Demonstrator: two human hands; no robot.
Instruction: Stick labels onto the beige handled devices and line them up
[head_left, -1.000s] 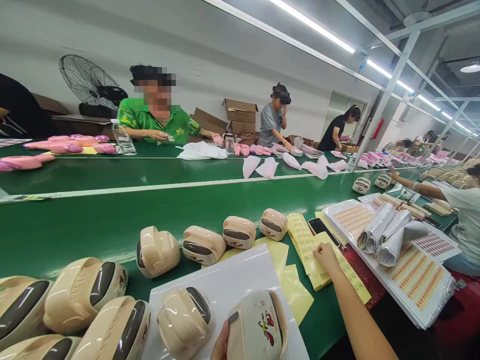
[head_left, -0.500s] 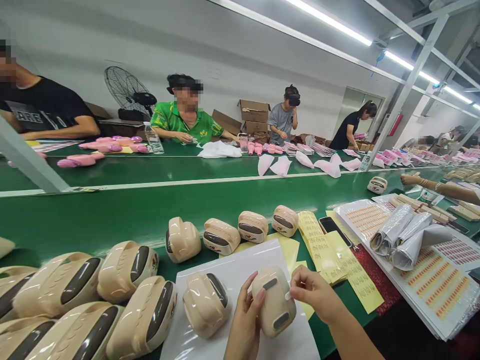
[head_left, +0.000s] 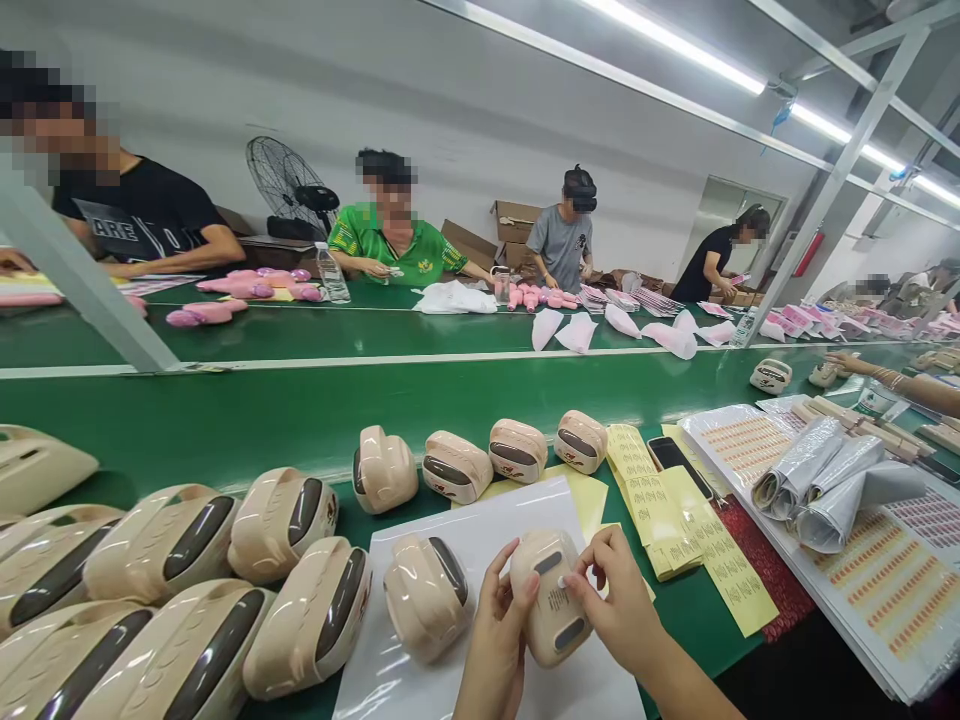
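Small dark lettering point(head_left: 557, 600) now showing on underside of beige case point(head_left: 538, 630), between dark strips; that patch looked bare moments ago. Left hand point(head_left: 491, 640) clamped round case, right hand point(head_left: 626, 610) pinching white scrap point(head_left: 562, 581) at its face. Hands apart, case between them, above white sheet point(head_left: 480, 510). Whether lettering lies flat: can't tell.

Sticker sheets point(head_left: 654, 500) lie right of the white sheet point(head_left: 390, 560); housings point(head_left: 300, 610) left.
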